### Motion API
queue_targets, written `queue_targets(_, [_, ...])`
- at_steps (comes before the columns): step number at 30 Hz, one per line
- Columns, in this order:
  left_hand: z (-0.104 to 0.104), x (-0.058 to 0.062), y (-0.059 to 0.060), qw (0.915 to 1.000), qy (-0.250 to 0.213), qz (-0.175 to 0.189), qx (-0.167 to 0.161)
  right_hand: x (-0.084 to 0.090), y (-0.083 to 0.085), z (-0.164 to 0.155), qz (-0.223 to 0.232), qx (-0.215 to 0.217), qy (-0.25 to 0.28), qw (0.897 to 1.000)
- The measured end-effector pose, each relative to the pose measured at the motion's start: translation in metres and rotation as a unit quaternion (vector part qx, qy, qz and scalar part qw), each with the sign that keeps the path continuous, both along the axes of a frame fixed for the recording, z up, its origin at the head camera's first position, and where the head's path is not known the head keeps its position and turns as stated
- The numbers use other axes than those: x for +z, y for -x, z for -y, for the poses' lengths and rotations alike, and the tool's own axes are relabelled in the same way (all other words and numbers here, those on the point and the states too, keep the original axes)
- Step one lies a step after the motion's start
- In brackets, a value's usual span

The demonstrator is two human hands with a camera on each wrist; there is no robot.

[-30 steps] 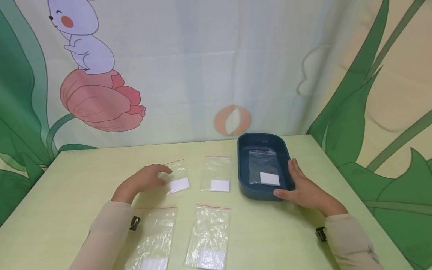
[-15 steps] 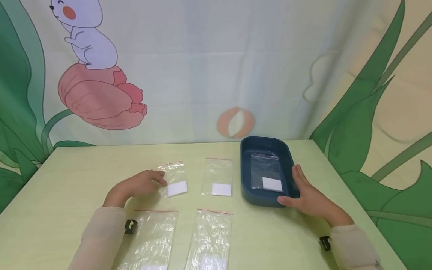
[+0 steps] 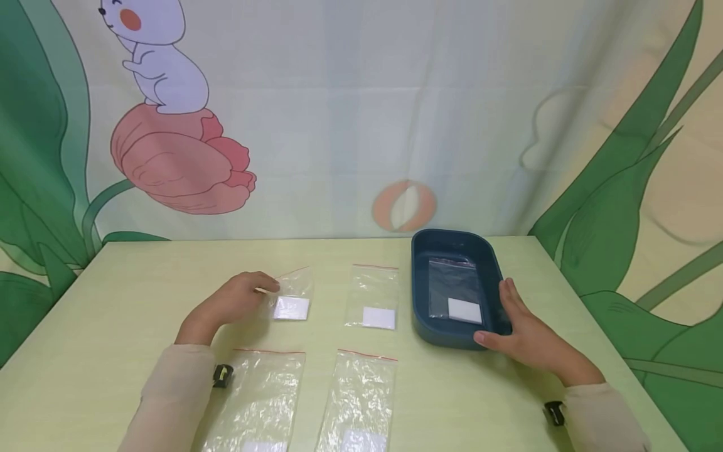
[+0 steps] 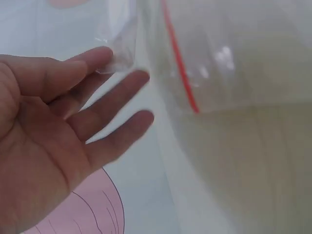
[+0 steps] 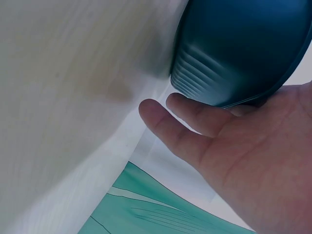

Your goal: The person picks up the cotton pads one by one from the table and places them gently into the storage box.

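No lettering, brand, number or sign can be read anywhere

Sm. clr bag (image 3: 296,287) now in pinch of L hand (image 3: 234,298)

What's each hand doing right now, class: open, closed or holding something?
Left hand: holding the back-left small clear zip bag, pinched at its edge.
Right hand: open, touching the side of the dark blue tray.
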State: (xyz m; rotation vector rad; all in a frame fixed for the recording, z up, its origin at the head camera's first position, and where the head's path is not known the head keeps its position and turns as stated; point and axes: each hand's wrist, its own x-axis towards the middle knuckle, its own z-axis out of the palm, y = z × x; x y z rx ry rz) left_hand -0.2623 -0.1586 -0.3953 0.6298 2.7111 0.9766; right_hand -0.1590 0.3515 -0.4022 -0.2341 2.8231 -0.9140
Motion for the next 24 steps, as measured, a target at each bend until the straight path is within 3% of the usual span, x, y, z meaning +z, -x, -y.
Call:
queue_targets(7, [-0.003, 0.0, 0.002, 0.9978, -0.036, 0.021, 0.052, 0.002, 0.0, 0.003, 0.004, 0.001, 0.001, 1.0])
queue_targets(13, [-0.005, 0.0, 0.004, 0.9944, -0.048, 0.009, 0.094, 0.003, -0.001, 0.002, 0.001, 0.003, 0.005, 1.0])
queue_targets(18, [0.0, 0.0, 0.005, 0.9931, -0.055, 0.002, 0.104, 0.002, 0.0, 0.002, 0.001, 0.004, 0.007, 1.0])
queue_targets(24, [0.006, 0.001, 0.005, 0.9917, -0.05, 0.019, 0.117, 0.002, 0.0, 0.003, 0.004, 0.006, 0.007, 1.0])
